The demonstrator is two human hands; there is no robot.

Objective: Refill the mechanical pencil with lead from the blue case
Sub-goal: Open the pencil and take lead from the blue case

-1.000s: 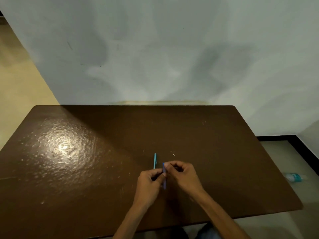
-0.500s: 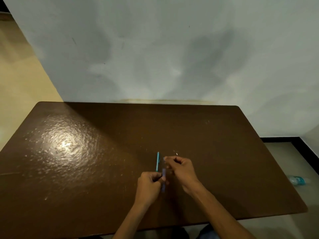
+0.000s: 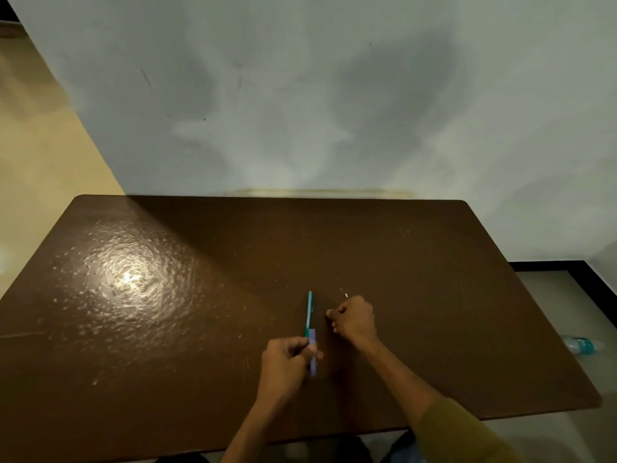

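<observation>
The slim blue lead case point(image 3: 313, 354) stands nearly upright in my left hand point(image 3: 287, 362), pinched between thumb and fingers just above the table. A teal mechanical pencil point(image 3: 309, 312) lies on the brown table point(image 3: 167, 329), pointing away from me, its near end just behind the case. My right hand point(image 3: 354, 318) hovers to the right of the pencil with its fingers curled and its fingertips pinched together. Whether something thin sits between them is too small to tell. A tiny white piece point(image 3: 346, 295) lies on the table just beyond my right hand.
The table's back edge meets a pale wall point(image 3: 300, 111). A plastic bottle point(image 3: 581, 345) lies on the floor past the table's right edge. A bright light glare point(image 3: 130, 279) shows on the table's left half.
My right hand has pulled away from the top of the blue case, moving right and farther from me. My left hand has brought the case slightly nearer to me.
</observation>
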